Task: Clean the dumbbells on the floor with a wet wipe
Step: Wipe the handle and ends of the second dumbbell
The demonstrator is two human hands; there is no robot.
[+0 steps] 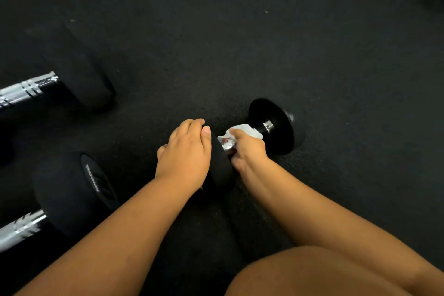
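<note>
Bare knee [319, 271] and both forearms fill the bottom of the head view, nearest the camera, reaching down toward the small dumbbell [271, 127] that lies on the black rubber floor [264, 31]. That dumbbell serves as the landmark. The left hand [185, 151] rests over its near weight head, fingers curved across the top and the thumb at the inner edge, steadying it. The right hand [247, 149] is curled round the chrome handle between the two heads, with the white wet wipe [245, 131] bunched under its fingers and wrapped against the metal; a corner of the wipe pokes out toward the far head. A short stretch of bare handle shows between the wipe and the far head.

Well to the left of the small dumbbell lie two larger dumbbells, each partly out of frame: a near one [69, 194] with a printed end face, and a farther one [79, 79]. Both show bright chrome handles and neither is touched by a hand.

The step in hand looks like wiping the handle. The round heads could let the dumbbell roll if the left hand eases off while the right rubs. The wipe, bunched small, may skip the handle's ends or slip out of the fingers. With three dumbbells in view, the larger two could be missed.
</note>
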